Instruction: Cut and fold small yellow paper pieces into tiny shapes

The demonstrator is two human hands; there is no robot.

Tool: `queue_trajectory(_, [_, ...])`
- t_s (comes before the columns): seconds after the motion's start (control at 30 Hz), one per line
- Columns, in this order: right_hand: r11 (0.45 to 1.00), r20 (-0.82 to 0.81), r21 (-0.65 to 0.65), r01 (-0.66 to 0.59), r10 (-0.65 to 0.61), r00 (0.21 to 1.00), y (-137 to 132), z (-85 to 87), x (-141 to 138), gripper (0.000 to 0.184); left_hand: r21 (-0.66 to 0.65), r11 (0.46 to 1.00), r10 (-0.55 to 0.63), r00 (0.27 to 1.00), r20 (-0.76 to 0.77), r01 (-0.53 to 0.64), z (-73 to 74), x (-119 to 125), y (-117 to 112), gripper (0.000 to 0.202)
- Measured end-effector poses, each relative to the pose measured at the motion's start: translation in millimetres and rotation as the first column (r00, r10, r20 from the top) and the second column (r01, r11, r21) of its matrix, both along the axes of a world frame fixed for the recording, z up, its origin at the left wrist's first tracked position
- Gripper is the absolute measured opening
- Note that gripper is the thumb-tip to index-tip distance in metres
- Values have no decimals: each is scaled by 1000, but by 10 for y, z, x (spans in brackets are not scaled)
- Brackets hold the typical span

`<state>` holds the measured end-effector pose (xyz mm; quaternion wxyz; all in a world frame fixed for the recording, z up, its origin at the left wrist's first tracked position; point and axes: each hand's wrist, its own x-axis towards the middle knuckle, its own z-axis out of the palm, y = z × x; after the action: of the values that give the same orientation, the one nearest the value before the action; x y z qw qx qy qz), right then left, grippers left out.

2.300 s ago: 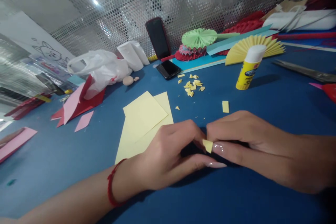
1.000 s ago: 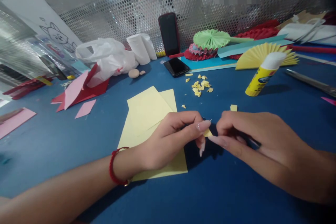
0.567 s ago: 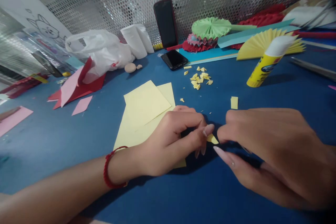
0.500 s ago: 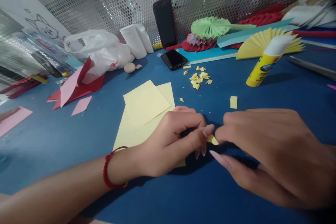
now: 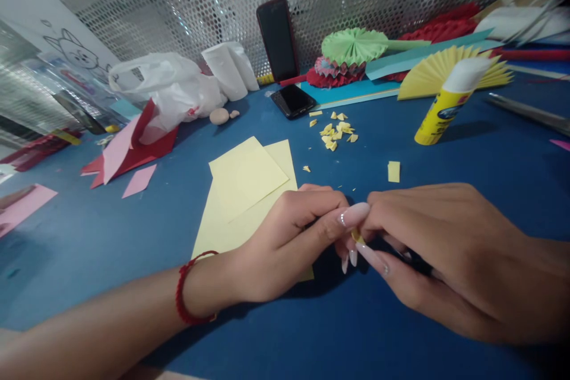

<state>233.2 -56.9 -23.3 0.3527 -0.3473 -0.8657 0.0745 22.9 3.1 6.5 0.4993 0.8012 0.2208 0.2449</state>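
Observation:
A small piece of yellow paper (image 5: 357,236) is pinched between my two hands, mostly covered by fingers. My left hand (image 5: 294,237), with a red cord bracelet (image 5: 181,291) at the wrist, closes thumb and fingers on its left side. My right hand (image 5: 445,249) grips the other side between thumb and forefinger. Under and behind my left hand lie pale yellow paper sheets (image 5: 249,175). Farther back is a little heap of folded yellow paper pieces (image 5: 337,132). One small yellow rectangle (image 5: 393,171) rests beyond my right hand.
A yellow glue stick (image 5: 449,104) stands at the right before a yellow paper fan (image 5: 423,80); metal scissors or tweezers (image 5: 525,111) lie beside it. A phone (image 5: 294,101), white plastic bag (image 5: 169,86) and red and pink paper (image 5: 133,154) sit farther back. Another person's hand (image 5: 15,199) touches pink paper at left.
My right thumb has come up against the yellow paper piece, and my right hand has shifted slightly left. Less of the piece shows between my fingers.

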Motion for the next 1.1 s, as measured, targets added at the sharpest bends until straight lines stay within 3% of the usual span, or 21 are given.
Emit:
queue_trajectory(0.27, [988,-92,-155,18,-32,995,7,66,-29,22,-149,989,0,997,80,12,-78,8,19,50])
queue_trajectory(0.37, [966,-146,-259,0,-39,988,24,89,-44,23,-130,991,-14,994,112,28,-85,19,15,50])
queue_trajectory(0.57, [945,-202,-326,-14,-55,978,27,63,-46,21,-79,997,0,997,82,7,-71,28,5,50])
queue_trajectory(0.73, [949,-160,-314,-9,-44,986,21,64,-42,23,7,1000,24,999,47,-25,-60,27,-1,49])
queue_trajectory(1.1, [932,-187,-360,-37,-34,982,1,99,-41,24,58,998,24,999,48,-27,-58,29,-10,52])
